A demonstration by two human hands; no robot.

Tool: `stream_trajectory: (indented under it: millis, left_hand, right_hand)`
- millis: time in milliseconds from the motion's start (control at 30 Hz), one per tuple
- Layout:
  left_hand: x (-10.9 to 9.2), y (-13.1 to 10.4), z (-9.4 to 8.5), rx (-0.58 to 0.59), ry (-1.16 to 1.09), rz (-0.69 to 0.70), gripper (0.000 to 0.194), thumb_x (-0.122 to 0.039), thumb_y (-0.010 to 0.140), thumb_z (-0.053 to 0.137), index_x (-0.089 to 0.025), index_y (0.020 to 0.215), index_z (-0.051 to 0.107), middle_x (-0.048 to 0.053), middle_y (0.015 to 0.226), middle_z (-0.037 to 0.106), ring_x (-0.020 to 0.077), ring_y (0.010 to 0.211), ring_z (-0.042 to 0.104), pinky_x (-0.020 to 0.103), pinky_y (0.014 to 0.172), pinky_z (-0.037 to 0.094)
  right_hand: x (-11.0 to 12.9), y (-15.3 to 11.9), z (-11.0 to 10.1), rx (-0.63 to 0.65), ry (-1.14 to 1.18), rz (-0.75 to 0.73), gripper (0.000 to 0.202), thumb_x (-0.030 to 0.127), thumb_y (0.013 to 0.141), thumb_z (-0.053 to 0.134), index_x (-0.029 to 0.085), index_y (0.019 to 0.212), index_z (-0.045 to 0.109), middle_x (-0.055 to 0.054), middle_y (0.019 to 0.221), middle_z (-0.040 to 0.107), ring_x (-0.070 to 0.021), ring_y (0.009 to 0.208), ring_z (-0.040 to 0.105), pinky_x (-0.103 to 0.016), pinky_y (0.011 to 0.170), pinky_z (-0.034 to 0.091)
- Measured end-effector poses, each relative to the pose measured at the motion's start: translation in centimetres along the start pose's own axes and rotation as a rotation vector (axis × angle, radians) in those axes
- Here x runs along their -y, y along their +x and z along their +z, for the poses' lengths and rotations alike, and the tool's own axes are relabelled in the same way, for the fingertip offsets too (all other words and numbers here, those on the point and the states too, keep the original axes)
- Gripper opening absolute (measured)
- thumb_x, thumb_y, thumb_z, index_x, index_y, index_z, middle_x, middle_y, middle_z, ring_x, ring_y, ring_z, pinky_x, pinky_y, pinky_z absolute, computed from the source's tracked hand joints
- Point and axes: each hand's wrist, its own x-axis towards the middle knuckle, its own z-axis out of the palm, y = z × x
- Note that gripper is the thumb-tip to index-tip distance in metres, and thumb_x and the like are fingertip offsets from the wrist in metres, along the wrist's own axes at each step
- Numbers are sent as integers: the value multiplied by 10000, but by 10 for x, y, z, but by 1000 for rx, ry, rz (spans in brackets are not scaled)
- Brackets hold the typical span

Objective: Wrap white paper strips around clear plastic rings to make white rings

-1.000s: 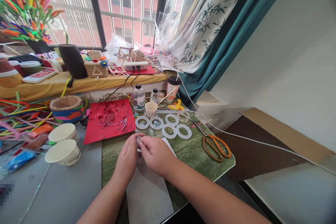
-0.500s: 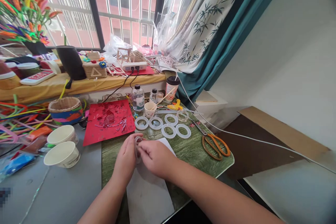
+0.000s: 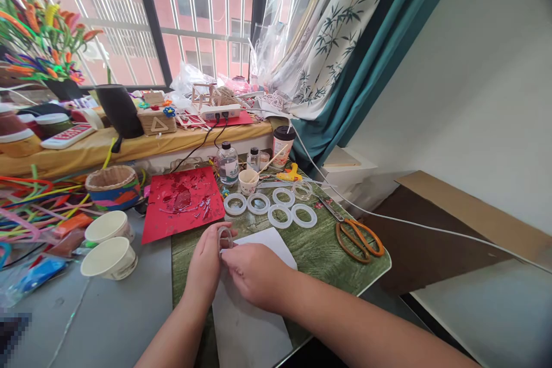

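A translucent ring, round like a bangle, is held on edge above a white sheet. My left hand is closed around its left side. At the ring's lower right, the fingers of my right hand are pinched; whether they hold anything besides the ring is hidden. Just beyond my hands, several whitish ring moulds lie flat on the green table. Behind them a small paper cup has wooden sticks in it.
Orange-handled scissors lie at the right table edge, near a white cable. A stained red sheet lies on the left, beside two paper bowls. At the back stand a clear bottle, a yellow glue gun and a lidded cup.
My right hand has shifted down along the ring, whose upper part now shows more. The ring is turned a little. The whole view has moved slightly.
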Motion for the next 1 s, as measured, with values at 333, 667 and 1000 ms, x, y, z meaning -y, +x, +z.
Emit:
stream_trajectory:
  millis: [333, 667, 1000]
  left_hand:
    - [3, 0, -2, -27, 33, 47, 464, -552, 964, 401, -209, 1048, 702, 79, 1006, 730, 225, 829, 682, 331, 712, 553]
    - [4, 3, -1, -25, 4, 36, 436, -540, 948, 429, -205, 1043, 692, 75, 1009, 736, 224, 841, 685, 320, 697, 540]
    - [5, 4, -2, -32, 38, 29, 456, -540, 965, 392, -207, 1103, 670, 77, 1064, 722, 239, 918, 677, 346, 779, 535]
  right_hand:
    - [1, -1, 2, -14, 12, -2, 127, 100, 857, 573, 204, 788, 549, -4, 732, 613, -158, 648, 516, -270, 597, 304]
    - [-3, 2, 3, -39, 97, 17, 151, 97, 857, 561, 205, 758, 526, 2, 720, 599, -151, 644, 497, -259, 608, 306]
    - [0, 5, 4, -90, 120, 46, 187, 127, 903, 518, 205, 736, 487, 6, 694, 562, -140, 623, 465, -260, 594, 285]
